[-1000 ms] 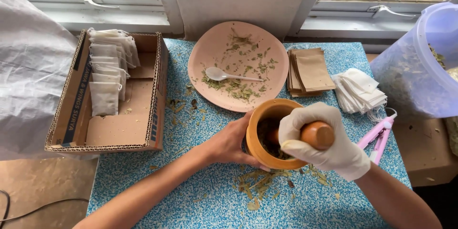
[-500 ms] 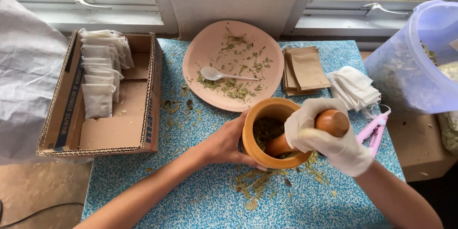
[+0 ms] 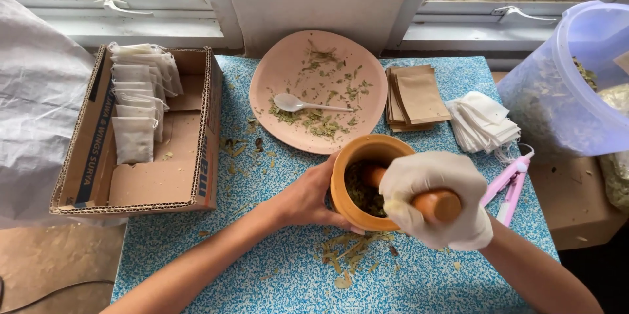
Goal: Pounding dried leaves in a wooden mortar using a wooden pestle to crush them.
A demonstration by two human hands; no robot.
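Note:
An orange-brown mortar with dark crushed leaves inside stands on the blue speckled table. My left hand, bare, grips the mortar's left side. My right hand wears a white glove and is closed around a wooden pestle, whose lower end is down in the leaves. Behind the mortar lies a pink plate with dried leaf bits and a white plastic spoon.
A cardboard box at left holds several filled white tea bags. Brown paper pouches, a stack of empty white bags and a pink tool lie right of the plate. A clear plastic tub stands far right. Leaf crumbs litter the table.
The pestle's top has swung from tilted right toward me while its lower end stays in the mortar. My left hand keeps hold of the mortar.

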